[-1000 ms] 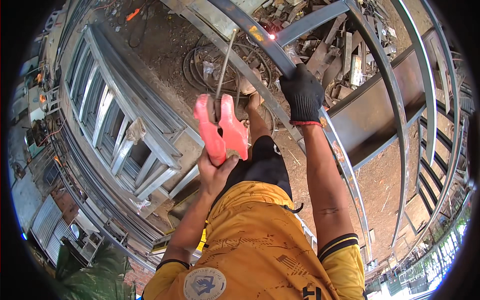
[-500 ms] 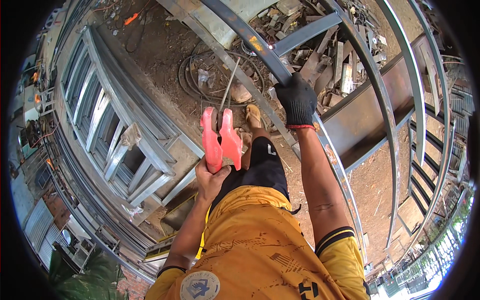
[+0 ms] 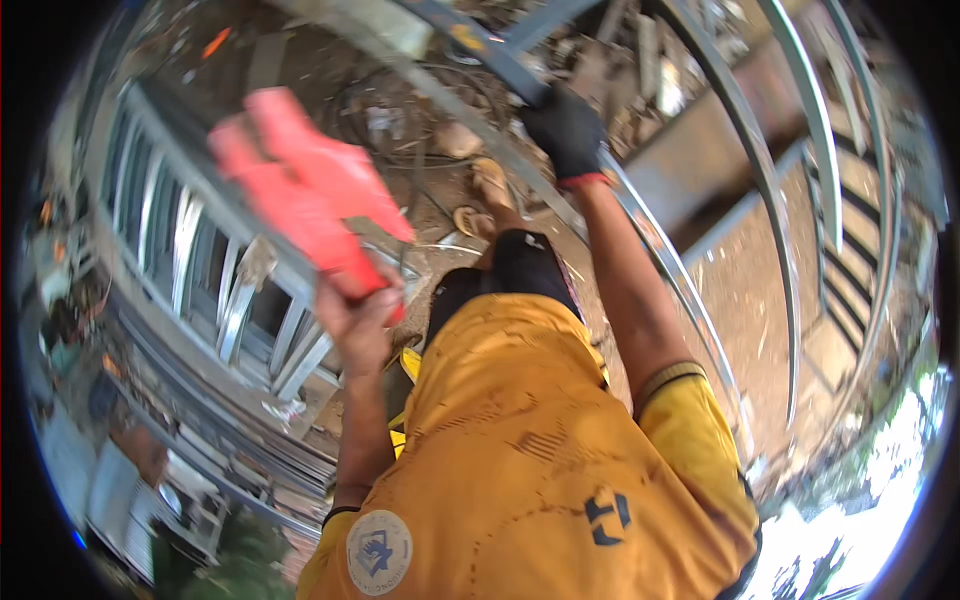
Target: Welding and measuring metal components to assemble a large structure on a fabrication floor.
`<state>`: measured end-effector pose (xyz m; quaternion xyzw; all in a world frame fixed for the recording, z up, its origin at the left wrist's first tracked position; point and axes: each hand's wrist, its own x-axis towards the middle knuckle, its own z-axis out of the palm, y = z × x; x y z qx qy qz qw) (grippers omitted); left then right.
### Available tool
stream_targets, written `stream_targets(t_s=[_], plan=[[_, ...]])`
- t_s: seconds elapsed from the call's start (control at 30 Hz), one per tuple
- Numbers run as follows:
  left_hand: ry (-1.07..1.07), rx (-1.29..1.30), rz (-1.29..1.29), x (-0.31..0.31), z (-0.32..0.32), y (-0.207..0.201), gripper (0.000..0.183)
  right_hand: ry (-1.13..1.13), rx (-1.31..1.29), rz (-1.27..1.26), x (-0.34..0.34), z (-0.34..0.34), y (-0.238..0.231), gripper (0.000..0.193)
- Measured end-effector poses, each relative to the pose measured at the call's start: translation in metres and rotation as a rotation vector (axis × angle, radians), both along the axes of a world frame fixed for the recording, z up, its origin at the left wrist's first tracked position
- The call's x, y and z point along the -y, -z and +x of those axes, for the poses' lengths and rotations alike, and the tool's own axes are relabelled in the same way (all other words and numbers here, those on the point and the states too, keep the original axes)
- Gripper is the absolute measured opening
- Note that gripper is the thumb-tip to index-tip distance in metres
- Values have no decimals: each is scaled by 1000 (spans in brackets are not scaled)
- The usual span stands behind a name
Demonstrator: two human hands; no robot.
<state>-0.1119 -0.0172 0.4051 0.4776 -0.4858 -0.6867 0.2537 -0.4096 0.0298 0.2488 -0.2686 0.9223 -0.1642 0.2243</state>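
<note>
My bare left hand [image 3: 357, 325] is closed round the handle of a red hand-held welding shield [image 3: 310, 185]. The shield is smeared by motion and tilts up to the left, over the ground and the edge of a stack of metal frames. My right hand [image 3: 563, 130], in a black knit glove with a red cuff, is wrapped round a dark curved steel bar [image 3: 480, 50]. This bar belongs to a large frame of curved steel bars, with a straight crosspiece [image 3: 545, 22] meeting it beyond the glove. The right fingertips are partly hidden by the glove's back and blur.
Silvery metal frames [image 3: 215, 230] are stacked at the left. Coiled cable [image 3: 350, 100] lies on the dirt ahead, near my sandalled feet [image 3: 487, 185]. Scrap metal pieces [image 3: 645, 65] are heaped beyond the bars. A wide steel beam [image 3: 700, 155] lies at the right.
My left hand has swung left with the red shield, turning it so its broad side shows. My right hand keeps its grip on the bar. The whole view has shifted and blurred.
</note>
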Motion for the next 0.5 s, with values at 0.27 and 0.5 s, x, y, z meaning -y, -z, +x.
stream_targets(t_s=[0.27,0.5], plan=[[316,-112,309,22,49,73,29,241,220,-702,-56,8,6,47],[159,-96,32,4,22,57,22,576,264,-764,-202,-8,3,30]])
